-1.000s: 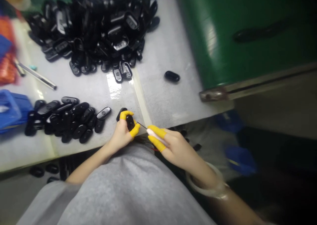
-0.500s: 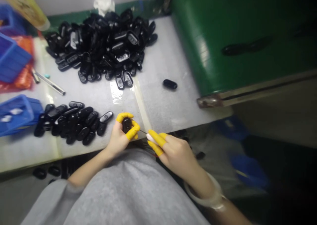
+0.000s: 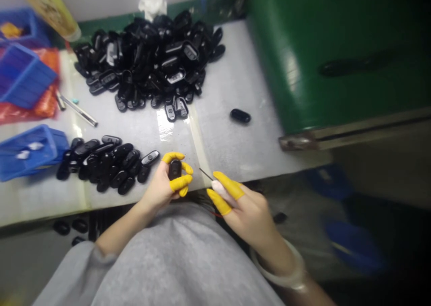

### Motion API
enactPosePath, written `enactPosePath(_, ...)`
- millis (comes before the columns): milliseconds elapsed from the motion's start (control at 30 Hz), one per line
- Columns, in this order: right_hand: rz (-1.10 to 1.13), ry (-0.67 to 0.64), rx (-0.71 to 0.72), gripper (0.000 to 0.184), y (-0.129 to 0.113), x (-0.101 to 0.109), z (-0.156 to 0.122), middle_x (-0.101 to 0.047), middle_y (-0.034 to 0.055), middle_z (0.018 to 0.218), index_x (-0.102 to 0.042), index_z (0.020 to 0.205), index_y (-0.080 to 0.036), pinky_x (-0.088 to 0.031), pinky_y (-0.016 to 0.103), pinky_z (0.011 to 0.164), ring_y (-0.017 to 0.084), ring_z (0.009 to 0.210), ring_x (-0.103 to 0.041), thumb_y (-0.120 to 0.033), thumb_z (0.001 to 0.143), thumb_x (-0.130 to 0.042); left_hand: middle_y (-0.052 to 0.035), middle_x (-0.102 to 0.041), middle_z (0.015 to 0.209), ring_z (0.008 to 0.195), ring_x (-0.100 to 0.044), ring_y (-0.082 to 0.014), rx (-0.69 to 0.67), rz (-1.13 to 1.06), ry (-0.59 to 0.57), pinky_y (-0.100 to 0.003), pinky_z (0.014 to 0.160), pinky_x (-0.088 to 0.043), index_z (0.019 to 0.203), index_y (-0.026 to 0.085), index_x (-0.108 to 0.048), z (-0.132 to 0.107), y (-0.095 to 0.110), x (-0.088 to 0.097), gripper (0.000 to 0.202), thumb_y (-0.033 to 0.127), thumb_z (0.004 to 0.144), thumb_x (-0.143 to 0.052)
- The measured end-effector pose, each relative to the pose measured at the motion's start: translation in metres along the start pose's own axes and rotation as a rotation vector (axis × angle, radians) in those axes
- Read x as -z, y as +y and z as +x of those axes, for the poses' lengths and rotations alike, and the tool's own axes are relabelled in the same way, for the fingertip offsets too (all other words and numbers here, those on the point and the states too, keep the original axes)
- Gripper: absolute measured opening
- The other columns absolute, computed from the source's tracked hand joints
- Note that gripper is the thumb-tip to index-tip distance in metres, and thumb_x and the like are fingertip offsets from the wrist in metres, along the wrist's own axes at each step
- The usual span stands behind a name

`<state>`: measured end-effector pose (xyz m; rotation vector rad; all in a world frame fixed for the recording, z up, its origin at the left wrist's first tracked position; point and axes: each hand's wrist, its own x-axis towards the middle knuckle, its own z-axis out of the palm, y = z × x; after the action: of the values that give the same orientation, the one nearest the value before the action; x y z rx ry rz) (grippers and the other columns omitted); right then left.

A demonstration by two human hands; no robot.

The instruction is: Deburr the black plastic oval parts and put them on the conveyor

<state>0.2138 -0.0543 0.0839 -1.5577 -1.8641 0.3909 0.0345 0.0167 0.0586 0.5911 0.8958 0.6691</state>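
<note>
- Closed grip by the left hand [image 3: 158, 182] on a black oval plastic capsule [image 3: 175, 169], with yellow finger cots [image 3: 180, 183] wrapped around its sides, over the front edge of the table
- Narrow pinch by the right hand [image 3: 247, 212] on a needle tool [image 3: 218, 188]: white handle between thumb and finger, thin steel tip angled toward the capsule, not touching it
- Green cabinet [image 3: 319, 59] along the table's far right side
- White-matted workbench [image 3: 232, 153] under everything, its surface glossy in patches
- Gray shirt [image 3: 188, 261] just below both forearms
- Large heap of black capsules [image 3: 144, 63] at the back of the mat
- Smaller heap of capsules [image 3: 104, 164] just left of the left hand
- Blue plastic crate [image 3: 30, 151] at the left edge, touching that smaller heap
- Pale bangle [image 3: 281, 270] around the right wrist
- Steel rod [image 3: 79, 111] lying left of the large heap
- Lone capsule [image 3: 240, 115] on the mat, well apart from both heaps
</note>
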Motion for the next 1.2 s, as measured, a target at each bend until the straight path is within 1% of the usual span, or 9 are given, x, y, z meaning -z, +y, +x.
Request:
enactPosePath(167, 0.028, -0.099, 0.057, 0.016, -0.004, 0.001, 0.008, -0.074, 0.0069, 0.083, -0.069, 0.102, -0.015, -0.056, 0.025, 0.064, 0.016, 0.069, -0.070, -0.019, 0.092, -0.056, 0.0037, -0.061, 0.089, 0.041, -0.051, -0.0031, 0.016, -0.024, -0.019, -0.011, 0.030, -0.028, 0.111, 0.025, -0.042, -0.002, -0.002, 0.001, 0.049, 0.025, 0.076, -0.076)
enactPosePath(267, -0.010, -0.267, 0.121, 0.022, -0.008, 0.000, 0.015, -0.065, 0.0009, 0.062, -0.069, 0.085, -0.016, -0.044, 0.025, 0.051, 0.012, 0.052, -0.059, -0.019, 0.093, -0.049, 0.0025, -0.060, 0.094, 0.042, -0.049, -0.0020, -0.004, -0.004, -0.037, -0.012, 0.032, -0.030, 0.114, 0.027, -0.041, -0.003, -0.006, 0.002, 0.050, 0.028, 0.077, -0.076)
enactPosePath(367, -0.087, -0.383, 0.192, 0.027, -0.011, -0.004, 0.022, -0.060, 0.0002, 0.058, -0.065, 0.072, -0.018, -0.034, 0.027, 0.049, 0.012, 0.051, -0.054, -0.021, 0.091, -0.046, 0.0020, -0.060, 0.095, 0.048, -0.049, -0.0026, -0.033, 0.006, -0.063, -0.013, 0.037, -0.035, 0.116, 0.028, -0.041, -0.005, -0.008, 0.000, 0.055, 0.028, 0.076, -0.078)
enactPosePath(567, -0.144, -0.444, 0.203, 0.021, -0.011, -0.013, 0.029, -0.062, 0.0006, 0.062, -0.065, 0.076, -0.018, -0.025, 0.030, 0.050, 0.013, 0.052, -0.050, -0.023, 0.089, -0.049, 0.0004, -0.057, 0.096, 0.067, -0.056, -0.0081, -0.028, 0.063, -0.043, -0.017, 0.052, -0.045, 0.115, 0.028, -0.040, -0.010, -0.004, -0.006, 0.064, 0.023, 0.067, -0.082)
enactPosePath(733, -0.271, -0.447, 0.242, 0.020, -0.013, -0.015, 0.029, -0.060, 0.0024, 0.060, -0.065, 0.073, -0.017, -0.021, 0.032, 0.050, 0.014, 0.051, -0.047, -0.019, 0.087, -0.050, 0.0021, -0.054, 0.092, 0.062, -0.051, -0.0074, -0.029, 0.107, -0.048, -0.018, 0.049, -0.041, 0.116, 0.028, -0.038, -0.011, -0.004, -0.005, 0.058, 0.018, 0.072, -0.074)
enactPosePath(900, -0.139, -0.513, 0.184, 0.015, -0.016, -0.014, 0.034, -0.065, 0.0034, 0.067, -0.065, 0.087, -0.014, -0.027, 0.029, 0.049, 0.016, 0.054, -0.055, -0.017, 0.083, -0.051, 0.0012, -0.055, 0.090, 0.078, -0.056, -0.0121, -0.121, 0.189, -0.021, -0.023, 0.068, -0.049, 0.114, 0.024, -0.041, -0.011, -0.004, -0.006, 0.058, 0.011, 0.067, -0.074)
enactPosePath(1067, 0.249, -0.372, -0.060, 0.016, -0.008, -0.014, 0.038, -0.067, -0.0006, 0.071, -0.061, 0.101, -0.017, -0.042, 0.022, 0.053, 0.012, 0.055, -0.059, -0.021, 0.089, -0.051, 0.0045, -0.055, 0.082, 0.050, -0.050, -0.0059, -0.002, 0.152, -0.003, -0.018, 0.043, -0.039, 0.114, 0.027, -0.039, -0.010, -0.001, -0.006, 0.054, 0.022, 0.074, -0.074)
enactPosePath(1133, 0.305, -0.224, -0.194, 0.007, -0.004, -0.014, 0.038, -0.064, -0.0036, 0.066, -0.059, 0.089, -0.020, -0.043, 0.020, 0.052, 0.009, 0.051, -0.056, -0.023, 0.090, -0.053, 0.0058, -0.055, 0.079, 0.041, -0.046, -0.0035, 0.041, 0.085, -0.037, -0.015, 0.035, -0.031, 0.114, 0.027, -0.037, -0.008, 0.000, -0.005, 0.050, 0.029, 0.078, -0.073)
enactPosePath(1200, 0.267, -0.108, -0.299, 0.018, 0.000, -0.015, 0.037, -0.056, -0.0050, 0.056, -0.056, 0.073, -0.021, -0.042, 0.020, 0.050, 0.009, 0.048, -0.051, -0.028, 0.090, -0.057, 0.0058, -0.056, 0.080, 0.039, -0.048, -0.0034, 0.061, 0.042, -0.058, -0.013, 0.032, -0.027, 0.112, 0.027, -0.037, -0.007, 0.002, -0.004, 0.049, 0.032, 0.079, -0.073)
